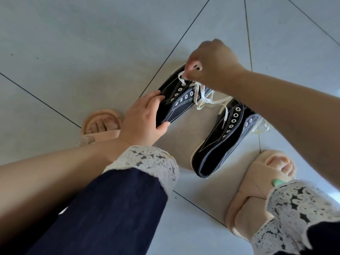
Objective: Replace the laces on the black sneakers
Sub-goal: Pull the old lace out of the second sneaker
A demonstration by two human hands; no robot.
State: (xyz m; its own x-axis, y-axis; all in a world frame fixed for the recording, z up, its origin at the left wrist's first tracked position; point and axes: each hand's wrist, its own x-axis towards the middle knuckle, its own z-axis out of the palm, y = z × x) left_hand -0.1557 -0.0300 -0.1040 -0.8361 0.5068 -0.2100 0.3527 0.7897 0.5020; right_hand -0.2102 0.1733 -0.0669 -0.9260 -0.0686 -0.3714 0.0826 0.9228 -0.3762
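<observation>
The white lace (201, 97) sits at the centre of the frame, passing through only the eyelets nearest the toe of the black sneaker (176, 102) I am working on. The rest of its eyelets down to the collar are empty, and the loose ends trail off to the right.

My right hand (211, 61) is clenched around a pinch of the lace just above the toe-end eyelet. My left hand (145, 116) grasps the sneaker's collar, thumb under and fingers over, tipping the shoe up off the floor (73, 52).

I cannot tell from this alone whether the lace is going in or coming out. Either way, I should pull straight along the line of the eyelet, keep the lace flat so it does not twist, and brace the collar firmly so the shoe does not swing.

The second sneaker (220, 142) lies just beside it, lower right of centre, with a pale lace (262, 128) bunched by its toe. My sandals (103, 126) frame the pair.
</observation>
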